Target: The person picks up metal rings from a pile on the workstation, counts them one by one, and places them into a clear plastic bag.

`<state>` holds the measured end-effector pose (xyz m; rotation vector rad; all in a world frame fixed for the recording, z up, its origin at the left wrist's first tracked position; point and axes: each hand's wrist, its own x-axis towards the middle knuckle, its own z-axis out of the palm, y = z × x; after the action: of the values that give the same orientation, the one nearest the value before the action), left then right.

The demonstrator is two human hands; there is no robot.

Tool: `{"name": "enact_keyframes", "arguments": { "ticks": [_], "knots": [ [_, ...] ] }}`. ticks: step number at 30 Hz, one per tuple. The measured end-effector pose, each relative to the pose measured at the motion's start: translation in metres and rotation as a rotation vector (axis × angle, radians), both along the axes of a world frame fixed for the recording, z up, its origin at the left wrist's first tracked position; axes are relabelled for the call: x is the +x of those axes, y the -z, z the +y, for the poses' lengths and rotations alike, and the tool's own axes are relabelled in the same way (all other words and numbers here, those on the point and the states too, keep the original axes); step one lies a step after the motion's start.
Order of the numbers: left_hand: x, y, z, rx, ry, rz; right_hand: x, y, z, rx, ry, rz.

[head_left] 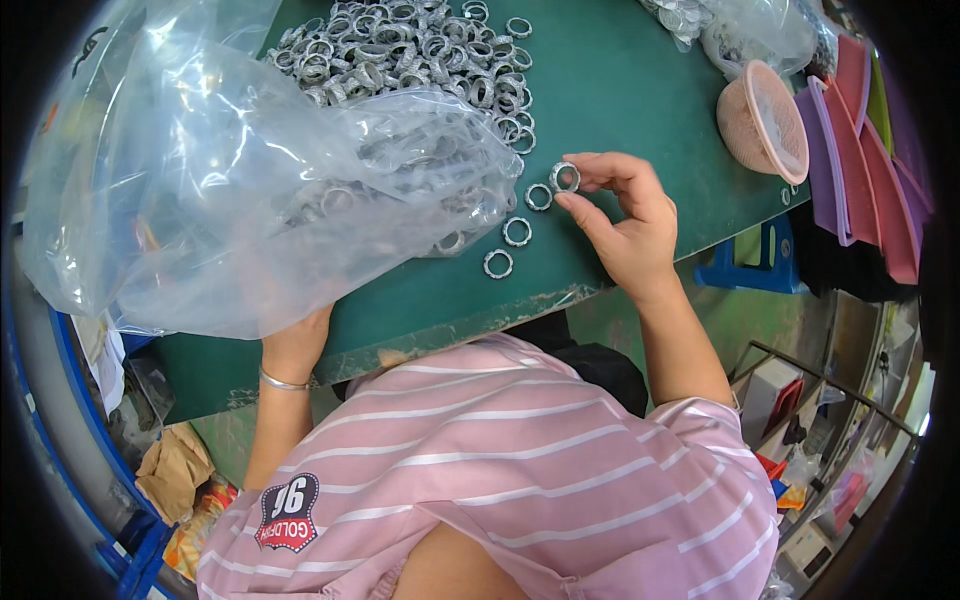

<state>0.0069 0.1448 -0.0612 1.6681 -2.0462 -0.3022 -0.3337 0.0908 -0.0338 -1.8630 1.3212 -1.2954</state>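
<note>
My right hand (632, 215) pinches a silvery metal ring (553, 180) with a notched rim between thumb and fingertips, just above the green table. Three similar loose rings lie in a slanting row beside it, the nearest one a ring (528, 203) close to my thumb. A large clear plastic bag (240, 190) with many more rings inside its right end rests on the table's left part. My left hand (296, 343) is at the bag's near edge, its fingers covered by the plastic, so their grip is hidden.
Behind the bag is a heap of rings (410, 45) on the green table (620, 80). A pink mesh basket (735, 120) sits at the right, near purple and pink plastic bins (850, 150). Further clear bags (765, 35) lie at the far right; a blue stool (755, 265) stands below the edge.
</note>
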Motion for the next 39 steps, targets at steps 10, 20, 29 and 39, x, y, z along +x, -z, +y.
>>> {"name": "enact_keyframes", "arguments": {
  "ticks": [10,20,29,39],
  "knots": [
    [0.014,0.012,0.003,0.026,0.03,-0.067,-0.002,-0.01,0.022,0.081,-0.053,0.076],
    [0.007,0.007,0.003,-0.097,0.072,-0.259,-0.001,0.002,0.003,0.004,-0.11,0.357],
    [0.007,0.006,0.004,0.016,0.014,-0.164,0.002,-0.002,0.008,-0.098,-0.16,0.383],
    [0.0,-0.012,0.001,0.169,-0.15,0.348,0.015,-0.001,0.019,0.027,-0.021,0.06]
  ]
}}
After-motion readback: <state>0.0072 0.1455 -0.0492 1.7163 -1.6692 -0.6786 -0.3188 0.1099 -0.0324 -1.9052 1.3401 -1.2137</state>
